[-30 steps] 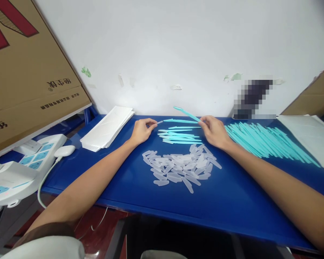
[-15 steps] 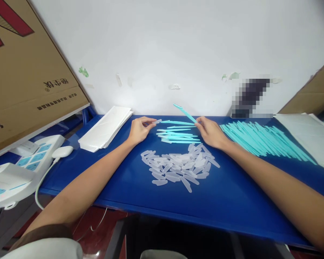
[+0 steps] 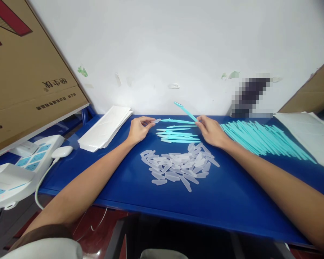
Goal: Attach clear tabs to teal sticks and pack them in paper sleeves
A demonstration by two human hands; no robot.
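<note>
Between the thumb and fingers of my left hand [image 3: 140,129] is a small translucent blade cap [image 3: 157,121]. My right hand [image 3: 210,130] pinches the handle ends of two turquoise eyebrow razors. One eyebrow razor [image 3: 176,121] lies level, its blade end pointing at the cap and very close to it; whether they touch I cannot tell. The other razor [image 3: 186,111] slants up and to the left. Below them, several turquoise razors [image 3: 178,135] lie in a loose row on the table. Nearer to me spreads a heap of translucent caps [image 3: 178,165].
A large pile of turquoise razors [image 3: 264,138] lies right of my right hand. White flat packets [image 3: 105,127] rest at the left, beside a power strip [image 3: 35,162] with a plugged-in cable. A cardboard box [image 3: 29,79] leans at the left; the wall [image 3: 162,46] bounds the blue table [image 3: 118,180].
Hardly anything differs. Both hands keep their holds, with the cap and the level razor still end to end; the whole view has shifted slightly.
</note>
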